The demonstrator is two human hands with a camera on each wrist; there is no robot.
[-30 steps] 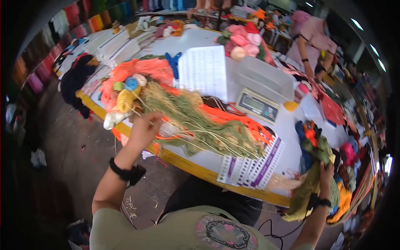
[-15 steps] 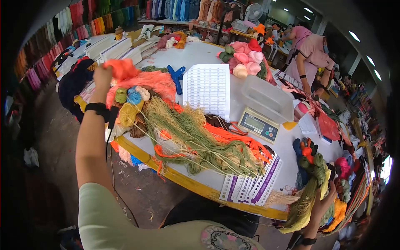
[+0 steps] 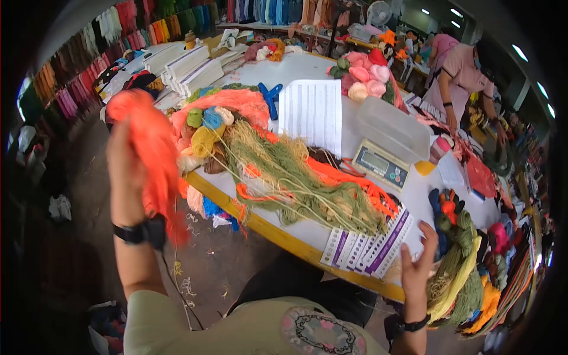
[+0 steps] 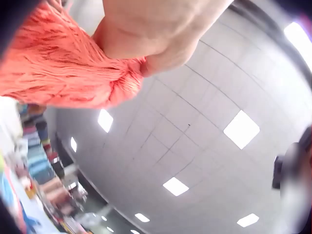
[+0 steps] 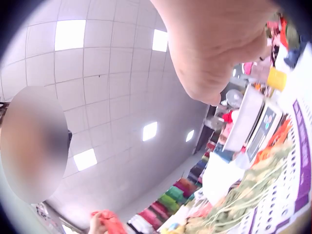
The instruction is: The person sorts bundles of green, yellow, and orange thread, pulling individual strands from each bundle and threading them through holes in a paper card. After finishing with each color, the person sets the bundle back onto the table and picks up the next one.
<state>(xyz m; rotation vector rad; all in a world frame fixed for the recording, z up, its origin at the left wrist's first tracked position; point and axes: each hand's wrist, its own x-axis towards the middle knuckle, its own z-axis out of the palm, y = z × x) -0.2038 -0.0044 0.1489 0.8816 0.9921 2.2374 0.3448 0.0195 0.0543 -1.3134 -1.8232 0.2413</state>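
Note:
In the head view my left hand [image 3: 125,163] grips a coral-red yarn skein [image 3: 155,160], held up off the table's left end. The left wrist view shows the skein [image 4: 73,68] bunched under the hand [image 4: 151,29]. My right hand [image 3: 418,263], fingers spread and holding nothing, is over the table's near right edge, beside the punched cards [image 3: 384,245] and left of olive and yellow skeins [image 3: 461,248]. Green and beige yarn [image 3: 296,183] lies across the middle, with orange yarn [image 3: 355,177] behind it.
A digital scale [image 3: 378,164], a clear plastic box [image 3: 395,131], a printed sheet [image 3: 310,115] and a blue object [image 3: 270,99] lie beyond the yarn. Small yarn balls [image 3: 207,139] sit at the left. A yellow edge [image 3: 266,234] borders the table. Another person stands at the back right.
The left hand has lifted the coral-red skein from the pile, bringing it out past the table's left end. The right hand has let go of the olive and yellow skeins and moved left.

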